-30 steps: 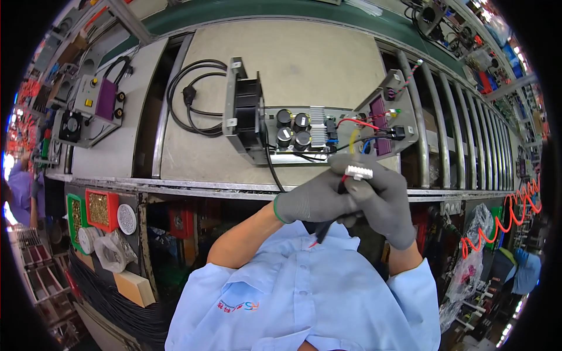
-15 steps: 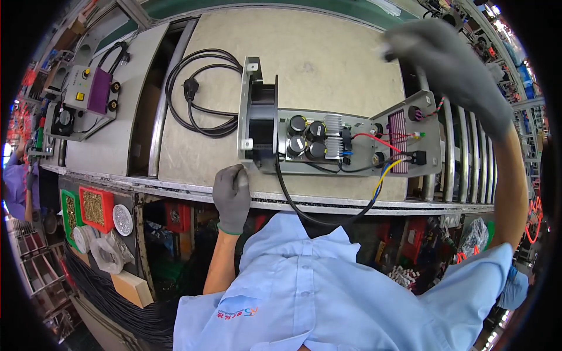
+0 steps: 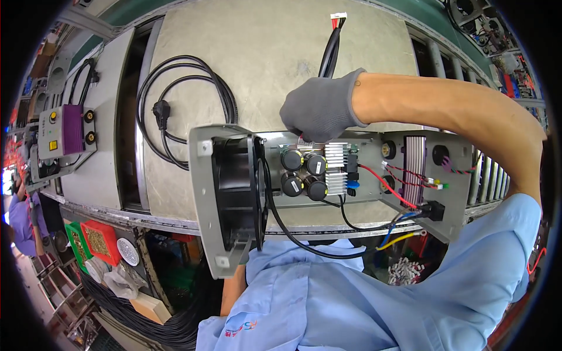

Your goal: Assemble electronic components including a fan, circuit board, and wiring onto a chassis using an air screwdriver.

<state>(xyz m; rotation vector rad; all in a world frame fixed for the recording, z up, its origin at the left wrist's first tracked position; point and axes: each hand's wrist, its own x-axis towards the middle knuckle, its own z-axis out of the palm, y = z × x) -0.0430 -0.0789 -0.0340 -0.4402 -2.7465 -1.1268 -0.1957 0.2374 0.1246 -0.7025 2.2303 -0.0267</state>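
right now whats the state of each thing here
right hand: gloved, closed on the cable bundle at the chassis back edge
left hand: hidden behind the fan plate
cable bundle: lying across the bench, white plug end free
chassis: open, board and capacitors exposed
fan plate: upright at the chassis end
power cord: coiled, unplugged

At frame centre, the gloved right hand [image 3: 322,111] presses its fingers [image 3: 305,133] onto the circuit board [image 3: 319,169] inside a grey metal chassis [image 3: 421,175]. A coiled black power cord [image 3: 175,99] lies upper left on the counter [image 3: 263,52].
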